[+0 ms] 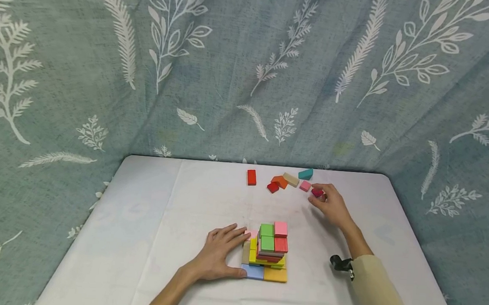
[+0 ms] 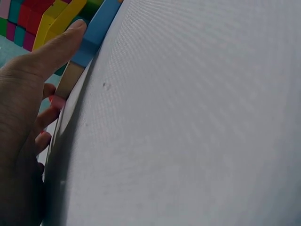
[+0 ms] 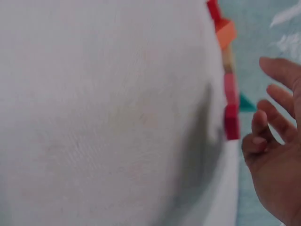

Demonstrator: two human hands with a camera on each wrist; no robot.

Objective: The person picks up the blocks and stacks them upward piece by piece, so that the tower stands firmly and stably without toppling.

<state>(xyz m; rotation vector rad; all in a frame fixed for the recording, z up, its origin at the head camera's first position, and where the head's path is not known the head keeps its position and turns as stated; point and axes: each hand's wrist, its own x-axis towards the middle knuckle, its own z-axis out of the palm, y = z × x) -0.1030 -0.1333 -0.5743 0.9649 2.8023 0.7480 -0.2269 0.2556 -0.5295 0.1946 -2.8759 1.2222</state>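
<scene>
A stack of coloured blocks (image 1: 269,250) stands on the white table (image 1: 170,213) near its front. My left hand (image 1: 237,247) lies flat on the cloth against the stack's left side; the thumb (image 2: 56,52) touches the blue bottom block (image 2: 96,33), and the fingers reach a beige block (image 2: 70,77). My right hand (image 1: 314,196) is further back, with loosely bent fingers (image 3: 263,127) around a dark red block (image 1: 317,192) that lies on the table (image 3: 117,117). In the right wrist view the dark red block (image 3: 231,125) sits just left of the fingertips, not gripped.
Loose blocks lie near the table's back edge: red (image 1: 251,177), orange (image 1: 279,181), small red (image 1: 273,188), beige (image 1: 291,179), teal (image 1: 305,173) and pink (image 1: 305,186). A leaf-patterned curtain (image 1: 250,76) hangs behind and beside the table.
</scene>
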